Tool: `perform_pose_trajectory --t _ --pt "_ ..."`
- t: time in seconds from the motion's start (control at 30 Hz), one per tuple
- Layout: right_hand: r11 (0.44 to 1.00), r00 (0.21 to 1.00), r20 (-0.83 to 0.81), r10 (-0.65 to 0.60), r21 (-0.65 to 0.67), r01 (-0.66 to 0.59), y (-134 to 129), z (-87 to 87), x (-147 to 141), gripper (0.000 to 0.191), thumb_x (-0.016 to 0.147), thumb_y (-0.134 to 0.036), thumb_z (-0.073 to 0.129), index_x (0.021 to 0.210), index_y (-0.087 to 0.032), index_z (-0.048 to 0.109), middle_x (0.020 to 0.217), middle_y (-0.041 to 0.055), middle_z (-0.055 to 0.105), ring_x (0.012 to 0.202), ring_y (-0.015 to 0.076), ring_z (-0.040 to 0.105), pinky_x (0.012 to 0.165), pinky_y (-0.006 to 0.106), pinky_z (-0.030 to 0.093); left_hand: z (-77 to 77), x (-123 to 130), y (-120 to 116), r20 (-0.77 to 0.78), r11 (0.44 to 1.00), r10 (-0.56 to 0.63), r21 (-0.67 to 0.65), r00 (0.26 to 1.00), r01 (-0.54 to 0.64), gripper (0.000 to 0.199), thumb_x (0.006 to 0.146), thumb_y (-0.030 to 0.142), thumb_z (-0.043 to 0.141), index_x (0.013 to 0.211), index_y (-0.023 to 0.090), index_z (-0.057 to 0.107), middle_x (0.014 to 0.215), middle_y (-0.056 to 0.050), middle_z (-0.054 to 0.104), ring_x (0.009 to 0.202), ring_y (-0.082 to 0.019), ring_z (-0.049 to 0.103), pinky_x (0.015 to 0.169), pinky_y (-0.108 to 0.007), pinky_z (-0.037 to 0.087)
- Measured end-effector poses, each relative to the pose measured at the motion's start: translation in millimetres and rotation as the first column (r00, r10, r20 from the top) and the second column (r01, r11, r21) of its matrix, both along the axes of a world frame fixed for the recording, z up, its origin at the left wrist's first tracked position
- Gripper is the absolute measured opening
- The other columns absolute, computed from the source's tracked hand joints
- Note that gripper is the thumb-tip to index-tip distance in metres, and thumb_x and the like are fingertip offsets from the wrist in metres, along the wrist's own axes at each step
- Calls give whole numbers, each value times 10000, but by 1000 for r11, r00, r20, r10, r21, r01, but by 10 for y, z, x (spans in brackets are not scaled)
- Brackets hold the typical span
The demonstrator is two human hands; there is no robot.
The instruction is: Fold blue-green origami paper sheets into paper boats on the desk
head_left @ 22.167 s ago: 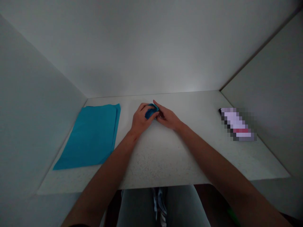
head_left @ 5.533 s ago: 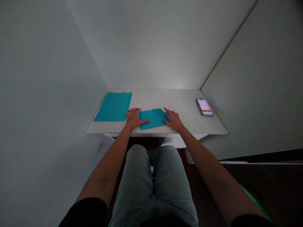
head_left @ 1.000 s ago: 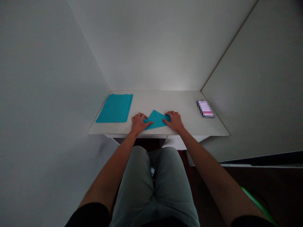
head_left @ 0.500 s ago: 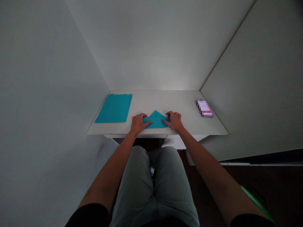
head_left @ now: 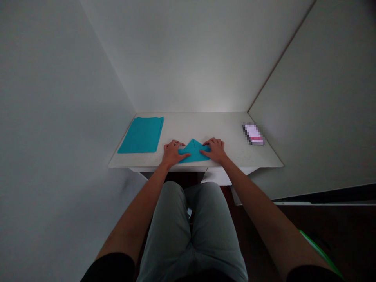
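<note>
**Pressing a folded teal paper triangle [head_left: 194,149] onto the white desk [head_left: 229,131]**

My left hand [head_left: 173,153] and right hand [head_left: 214,150] are lying open on its two corners, not pinching. It's feeling light, thin and soft, so I'm holding it flat by those corners, near the desk's front edge.

On a white rectangular desk [head_left: 205,129], a folded teal paper triangle [head_left: 194,152] lies near the front edge, toward the middle, between the person's left hand [head_left: 174,152] and right hand [head_left: 213,150], each resting on one of its lower corners. Farther left, toward the back, lies a flat rectangular teal paper sheet [head_left: 141,135], just beside the left wall. Far right, near the right wall, lies a blurred flat rectangular object [head_left: 253,134].
</note>
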State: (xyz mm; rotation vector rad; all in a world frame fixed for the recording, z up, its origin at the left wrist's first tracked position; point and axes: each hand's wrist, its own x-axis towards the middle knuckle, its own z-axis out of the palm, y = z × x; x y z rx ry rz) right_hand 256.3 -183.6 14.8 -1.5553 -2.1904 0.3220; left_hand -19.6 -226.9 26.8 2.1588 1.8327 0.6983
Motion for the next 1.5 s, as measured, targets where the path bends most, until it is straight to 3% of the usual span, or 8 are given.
perform_pose_trajectory --t 0.3,0.6,0.77,0.93,1.1,1.27,1.4,1.5 --pt "998 997 49 64 -22 -63 -7 21 6 454 935 -590 695 1232 -250 743 1306 132 677 1268 384 540 1144 572 330 -24 -9 9 -12 999 -37 15 999 37 530 853 597 847 1278 298 741 1362 -87 633 1317 -315 591 1169 -504 323" --pt "997 994 86 75 -2 -75 -8 15 2 606 942 -629 666 1418 -254 682 1399 159 628 1298 396 535 1146 569 342 4 -16 32 44 998 -65 -21 997 66 446 844 522 870 1195 278 741 1336 -54 702 1304 -294 618 1163 -484 336" --pt "996 996 15 93 3 -93 -4 11 12 540 919 -609 716 1346 -279 728 1360 143 652 1273 391 546 1129 582 350 -8 -13 26 130 997 -57 -40 990 63 456 814 471 896 1166 256 700 1177 -41 766 1106 -267 697 1124 -477 377" --pt "994 992 -67 105 -11 -106 16 14 34 434 900 -550 750 1226 -264 756 1293 120 705 1224 363 572 1094 549 370 -27 -19 34 213 997 -46 -45 976 57 556 800 426 912 1277 271 671 1168 -49 791 1155 -282 720 1160 -493 396" --pt "996 991 -110 75 -30 -79 54 -11 41 409 854 -501 793 1166 -242 747 1161 100 765 1101 326 625 1048 507 390 -43 -45 67 380 1000 -13 -11 925 18 241 870 359 827 1072 246 758 1138 -47 810 1118 -270 739 1089 -444 512" --pt "996 983 -167 77 -32 -83 94 -32 62 303 913 -432 732 1156 -254 768 1023 58 781 979 271 649 1003 468 423 -39 -85 79 570 988 110 27 814 -152 168 900 364 766 988 221 761 1021 -46 798 999 -237 731 979 -405 578" --pt "993 947 -300 119 29 -115 118 -18 88 228 948 -378 688 1117 -261 788 1089 72 758 948 238 647 919 413 498 19 -110 56 507 981 81 112 858 -159 79 896 251 741 961 247 786 1068 -50 774 1095 -240 701 1075 -444 550" --pt "991 902 -409 136 70 -117 127 -11 111 266 944 -351 678 1162 -264 803 1157 101 702 989 242 639 889 401 541 60 -117 32 417 978 61 155 907 -137 180 890 177 727 1000 281 823 1196 -49 741 1227 -249 659 1173 -477 486"
